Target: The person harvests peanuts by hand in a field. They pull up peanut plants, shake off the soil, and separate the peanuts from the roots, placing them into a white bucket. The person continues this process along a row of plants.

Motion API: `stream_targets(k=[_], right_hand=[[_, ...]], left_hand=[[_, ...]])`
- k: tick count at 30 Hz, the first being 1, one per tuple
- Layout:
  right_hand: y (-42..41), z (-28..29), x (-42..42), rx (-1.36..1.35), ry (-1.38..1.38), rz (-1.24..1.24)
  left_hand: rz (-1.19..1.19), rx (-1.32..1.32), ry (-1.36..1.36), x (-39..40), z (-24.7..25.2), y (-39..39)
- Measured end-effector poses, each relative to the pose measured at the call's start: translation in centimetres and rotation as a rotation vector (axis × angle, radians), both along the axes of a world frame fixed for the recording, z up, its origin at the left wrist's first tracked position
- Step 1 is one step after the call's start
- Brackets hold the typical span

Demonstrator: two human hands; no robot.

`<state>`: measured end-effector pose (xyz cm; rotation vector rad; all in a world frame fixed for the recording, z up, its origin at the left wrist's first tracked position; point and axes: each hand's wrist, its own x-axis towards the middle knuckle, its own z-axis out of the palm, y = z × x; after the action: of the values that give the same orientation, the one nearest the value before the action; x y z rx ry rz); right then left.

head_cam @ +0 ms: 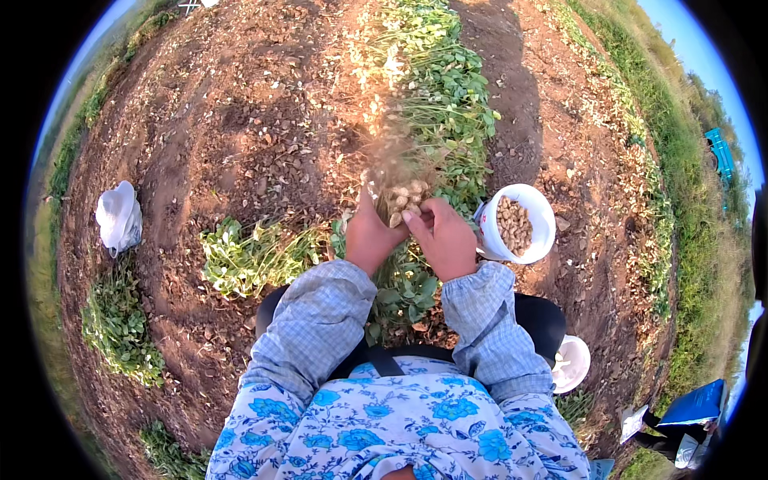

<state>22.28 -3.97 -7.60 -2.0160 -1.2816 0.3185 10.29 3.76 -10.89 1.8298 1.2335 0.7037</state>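
Note:
My left hand (371, 235) grips a peanut plant, its leafy end hanging down towards my lap. A cluster of peanut pods (409, 195) among fine roots shows between my two hands. My right hand (443, 237) has its thumb and fingers closed at the near side of that cluster; the pod under the fingertips is partly hidden. Close beside the right hand a white plastic bucket (543, 223) holds many picked peanut pods (513, 227). Just beyond the hands the air and roots look blurred with dust.
A row of uprooted peanut plants (447, 102) stretches away ahead. A small plant pile (261, 258) lies left of my knee. Farther left are a white plastic bag (120, 216) and another pile (123, 327). Behind my right knee stands a second white container (573, 365).

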Motion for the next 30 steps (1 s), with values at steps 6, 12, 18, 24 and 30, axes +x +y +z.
stream_targets(k=[6, 12, 18, 24, 30], right_hand=[[0.8, -1.0, 0.1, -0.196, -0.345, 0.035], [-0.8, 1.5, 0.2, -0.372, 0.521, 0.489], [-3.8, 2.8, 0.9, -0.145, 1.182, 0.344], [-4.1, 0.4, 4.1, 0.162, 1.364, 0.104], [-0.4, 1.2, 3.0, 0.07, 1.038, -0.001]], left_hand=[[0.032, 0.079, 0.2, 0.0, 0.1, 0.4], [0.046, 0.028, 0.226, -0.6, -0.6, 2.1], [-0.061, -0.212, -0.382, -1.6, -3.1, 4.7], [-0.147, -0.599, -0.572, -2.1, 3.0, 2.7], [-0.279, -0.621, -0.641, -2.0, 1.7, 2.8]])
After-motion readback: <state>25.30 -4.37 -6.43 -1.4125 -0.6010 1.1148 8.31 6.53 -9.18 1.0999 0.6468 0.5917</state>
